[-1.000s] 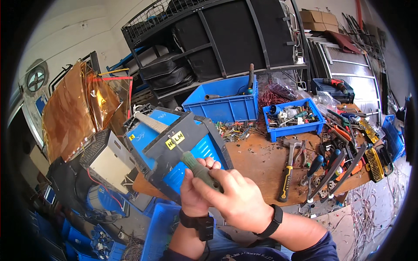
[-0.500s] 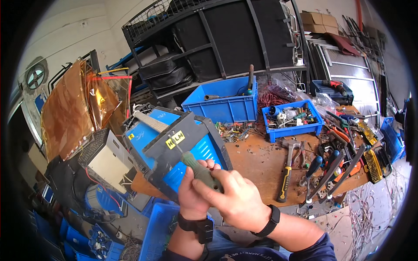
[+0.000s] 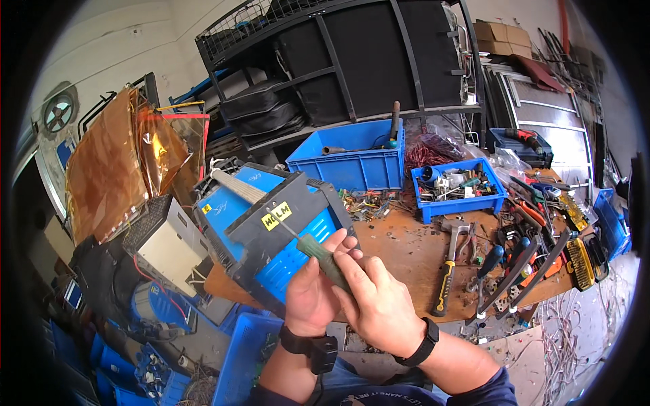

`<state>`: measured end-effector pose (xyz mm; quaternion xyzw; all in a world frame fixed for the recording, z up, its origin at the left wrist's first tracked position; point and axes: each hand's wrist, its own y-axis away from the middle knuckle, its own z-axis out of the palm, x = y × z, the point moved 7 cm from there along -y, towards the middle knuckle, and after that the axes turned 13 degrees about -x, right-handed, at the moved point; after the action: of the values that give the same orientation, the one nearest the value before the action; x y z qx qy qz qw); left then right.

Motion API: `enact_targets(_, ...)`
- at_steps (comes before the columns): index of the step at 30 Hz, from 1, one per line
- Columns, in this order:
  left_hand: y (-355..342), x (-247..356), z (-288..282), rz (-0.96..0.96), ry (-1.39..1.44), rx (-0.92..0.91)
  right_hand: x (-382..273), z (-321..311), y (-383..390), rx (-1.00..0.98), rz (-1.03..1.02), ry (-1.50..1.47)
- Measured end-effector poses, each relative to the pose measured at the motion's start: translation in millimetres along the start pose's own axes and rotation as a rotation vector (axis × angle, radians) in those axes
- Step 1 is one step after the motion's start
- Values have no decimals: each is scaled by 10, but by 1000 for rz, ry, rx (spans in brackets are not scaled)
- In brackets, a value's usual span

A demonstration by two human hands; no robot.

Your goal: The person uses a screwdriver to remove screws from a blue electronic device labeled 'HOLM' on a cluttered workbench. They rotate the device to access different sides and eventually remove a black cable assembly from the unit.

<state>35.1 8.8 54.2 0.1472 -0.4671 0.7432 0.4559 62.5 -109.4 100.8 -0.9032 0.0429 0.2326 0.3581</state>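
Note:
A green-handled screwdriver point(image 3: 311, 247) points into a black-and-blue boxy unit point(image 3: 240, 230), its shaft over a yellow label point(image 3: 284, 210). My right hand point(image 3: 379, 304) grips the handle, index finger along the top. My left hand point(image 3: 311, 294) is loosened beneath it, thumb and fingers spread either side of the handle. A grey braided strip point(image 3: 237, 183) lies over the unit's top. Where the screwdriver's tip engages is too small to make out.
A hammer point(image 3: 448, 271) and assorted hand tools point(image 3: 528, 223) cover the wooden bench's point(image 3: 386, 243) right side. Behind stand a blue crate point(image 3: 345, 169) and a parts tray point(image 3: 460, 203). A beige metal case point(image 3: 162, 250) sits left; another crate point(image 3: 237, 358) is below.
My left hand's fingers have loosened and stretched upward around the handle. My right hand has shifted along the handle, its fingers repositioned. The whole view has moved slightly.

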Motion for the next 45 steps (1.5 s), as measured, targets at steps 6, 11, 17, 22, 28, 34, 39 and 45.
enact_targets(6,290,491,80,-152,-1008,369,347,-134,230,210,23,-215)
enact_targets(11,-116,1168,726,128,-2333,159,541,-132,474,283,80,-332)
enact_targets(17,-596,1082,529,-147,-2816,-186,643,-109,641,261,95,-442)
enact_targets(22,-634,1020,367,-518,-2989,-209,715,-155,767,230,93,-475)
enact_targets(28,-734,965,390,-647,-3029,-284,804,-209,875,216,106,-504)
enact_targets(34,-747,947,372,-737,-3075,-324,831,-198,914,209,101,-531)
enact_targets(39,-727,953,329,-767,-3096,-310,817,-168,930,193,93,-546)
enact_targets(45,-677,892,351,-682,-3201,-340,823,-169,949,187,102,-537)
